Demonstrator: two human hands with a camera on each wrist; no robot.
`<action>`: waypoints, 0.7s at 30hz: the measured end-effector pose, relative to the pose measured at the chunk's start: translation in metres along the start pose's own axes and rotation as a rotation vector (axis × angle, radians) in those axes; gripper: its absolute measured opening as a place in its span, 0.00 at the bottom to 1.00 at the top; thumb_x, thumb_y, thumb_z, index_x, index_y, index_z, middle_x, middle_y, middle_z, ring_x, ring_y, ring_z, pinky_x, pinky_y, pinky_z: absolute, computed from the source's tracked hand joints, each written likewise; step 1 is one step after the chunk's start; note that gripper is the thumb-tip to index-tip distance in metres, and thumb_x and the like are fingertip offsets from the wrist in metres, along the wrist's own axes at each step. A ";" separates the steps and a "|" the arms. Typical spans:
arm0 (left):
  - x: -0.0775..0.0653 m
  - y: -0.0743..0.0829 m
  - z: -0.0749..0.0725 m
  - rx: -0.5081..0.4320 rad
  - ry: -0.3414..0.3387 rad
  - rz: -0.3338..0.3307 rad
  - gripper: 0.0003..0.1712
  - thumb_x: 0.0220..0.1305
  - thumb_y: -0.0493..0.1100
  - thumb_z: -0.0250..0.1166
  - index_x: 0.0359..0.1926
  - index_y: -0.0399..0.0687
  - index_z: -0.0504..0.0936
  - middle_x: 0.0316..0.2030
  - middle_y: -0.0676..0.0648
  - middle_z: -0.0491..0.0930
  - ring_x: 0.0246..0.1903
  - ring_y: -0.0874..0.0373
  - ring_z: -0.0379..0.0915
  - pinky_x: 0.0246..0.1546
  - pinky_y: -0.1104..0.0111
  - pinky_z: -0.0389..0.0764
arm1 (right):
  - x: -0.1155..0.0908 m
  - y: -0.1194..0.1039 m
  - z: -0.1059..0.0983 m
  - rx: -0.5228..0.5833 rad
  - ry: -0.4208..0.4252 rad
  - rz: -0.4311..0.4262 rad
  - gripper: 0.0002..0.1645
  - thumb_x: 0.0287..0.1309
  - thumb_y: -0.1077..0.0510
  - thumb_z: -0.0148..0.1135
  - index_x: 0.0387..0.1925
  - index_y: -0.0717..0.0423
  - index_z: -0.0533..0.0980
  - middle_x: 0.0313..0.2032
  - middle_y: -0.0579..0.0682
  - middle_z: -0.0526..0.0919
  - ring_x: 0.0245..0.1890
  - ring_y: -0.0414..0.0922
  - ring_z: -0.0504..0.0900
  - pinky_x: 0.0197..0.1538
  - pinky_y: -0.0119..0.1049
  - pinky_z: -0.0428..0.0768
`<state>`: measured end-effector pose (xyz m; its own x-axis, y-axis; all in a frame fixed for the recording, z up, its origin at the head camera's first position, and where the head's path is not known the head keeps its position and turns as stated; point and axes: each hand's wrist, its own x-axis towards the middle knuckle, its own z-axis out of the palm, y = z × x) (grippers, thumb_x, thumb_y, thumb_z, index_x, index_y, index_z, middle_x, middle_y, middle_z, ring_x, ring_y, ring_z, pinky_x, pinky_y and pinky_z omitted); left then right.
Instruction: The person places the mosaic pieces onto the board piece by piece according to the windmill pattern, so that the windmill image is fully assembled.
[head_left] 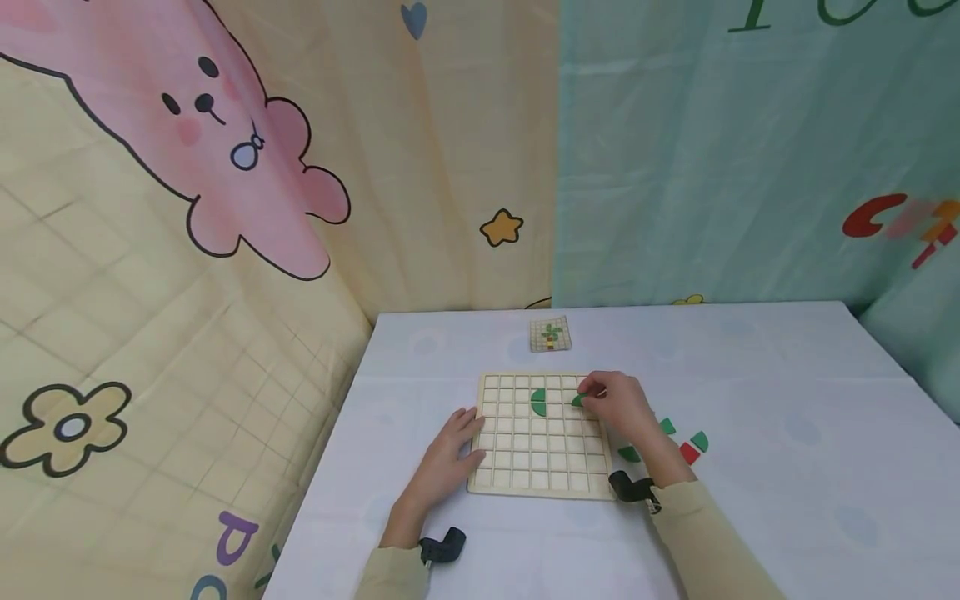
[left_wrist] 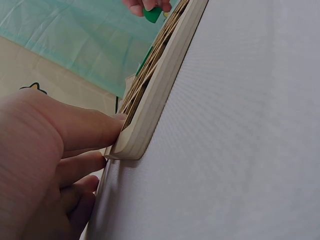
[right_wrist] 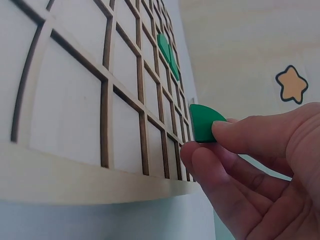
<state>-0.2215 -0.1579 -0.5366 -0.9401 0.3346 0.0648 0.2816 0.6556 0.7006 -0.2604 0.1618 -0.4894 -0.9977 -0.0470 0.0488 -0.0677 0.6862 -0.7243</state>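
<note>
A wooden grid board (head_left: 540, 463) lies flat on the table, divided into square cells by raised strips. Two green quarter-circle tiles (head_left: 539, 409) sit in neighbouring cells in its upper middle. My left hand (head_left: 447, 454) rests at the board's left edge, fingers extended; in the left wrist view the thumb (left_wrist: 95, 127) touches the board's rim near a corner. Over the board's upper right part, my right hand (head_left: 622, 408) pinches another green quarter-circle tile (right_wrist: 204, 122) between thumb and fingers, its rounded side facing up in the right wrist view.
Right of the board, loose green tiles (head_left: 700, 441) and a red square tile (head_left: 689, 453) lie near my right forearm. A small picture card (head_left: 550, 334) with a plant pattern on a grid lies behind the board. Printed curtains (head_left: 450, 167) hang behind the white-covered table (head_left: 787, 400).
</note>
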 end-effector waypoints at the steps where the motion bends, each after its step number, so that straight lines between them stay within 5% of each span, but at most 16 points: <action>1: 0.000 0.000 0.000 -0.004 0.000 -0.004 0.32 0.69 0.44 0.65 0.72 0.46 0.70 0.76 0.48 0.58 0.77 0.48 0.43 0.72 0.46 0.53 | 0.000 -0.002 0.001 -0.002 0.000 -0.003 0.04 0.60 0.66 0.67 0.36 0.55 0.82 0.32 0.48 0.83 0.36 0.47 0.80 0.40 0.43 0.82; 21: 0.000 0.000 0.000 -0.004 -0.007 -0.013 0.33 0.69 0.44 0.65 0.72 0.45 0.69 0.76 0.48 0.58 0.77 0.49 0.43 0.72 0.46 0.55 | -0.001 -0.013 0.020 -0.016 -0.020 -0.037 0.04 0.60 0.63 0.69 0.35 0.51 0.83 0.30 0.43 0.82 0.34 0.44 0.80 0.35 0.40 0.79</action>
<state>-0.2216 -0.1580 -0.5369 -0.9425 0.3304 0.0508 0.2683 0.6570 0.7045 -0.2590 0.1386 -0.4942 -0.9944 -0.0866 0.0611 -0.1042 0.6955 -0.7109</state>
